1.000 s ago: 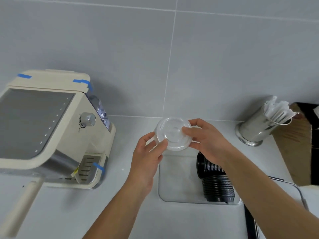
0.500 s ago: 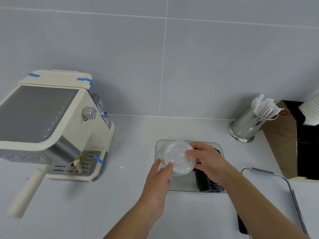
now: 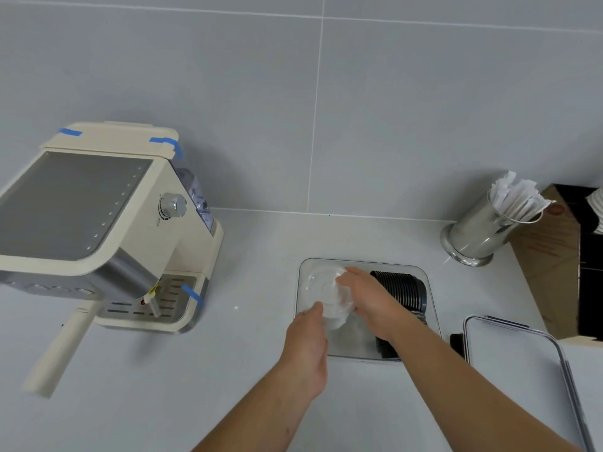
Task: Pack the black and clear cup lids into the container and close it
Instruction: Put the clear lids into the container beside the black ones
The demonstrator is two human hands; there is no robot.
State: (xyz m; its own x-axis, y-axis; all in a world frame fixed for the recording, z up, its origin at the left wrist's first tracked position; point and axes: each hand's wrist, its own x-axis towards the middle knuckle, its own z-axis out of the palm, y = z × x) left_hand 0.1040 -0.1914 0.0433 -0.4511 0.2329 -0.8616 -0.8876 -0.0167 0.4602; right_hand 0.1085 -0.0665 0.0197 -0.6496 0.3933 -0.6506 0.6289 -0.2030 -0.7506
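Both hands are on the stack of clear lids [image 3: 328, 293] right now: my left hand [image 3: 308, 344] cups its near end and my right hand [image 3: 365, 298] pinches the far-right side, so each is closed around the stack, and it sits low inside the left half of the clear container [image 3: 432, 308] on the counter [image 3: 228, 386]. Black lids [image 3: 399, 290] are already in, lying on their side as a row along the right half, partly hidden under my right forearm. Now the trick, I reckon, is to lay this clear stack down on its side parallel to the black row, tight to the left wall, so nothing pokes above the rim. I'd keep squeezing end to end until it rests on the bottom, because thin nested lids like these look ready to fan apart the moment pressure comes off. Let go with the right first, then slide the left out. Whether the stack already touches the bottom I can't tell through the plastic. Over to the near right, the container lid [image 3: 522, 340] waits on the counter, not yet fitted; that comes after this. The coffee machine [image 3: 98, 223] off left is well clear of my elbows.
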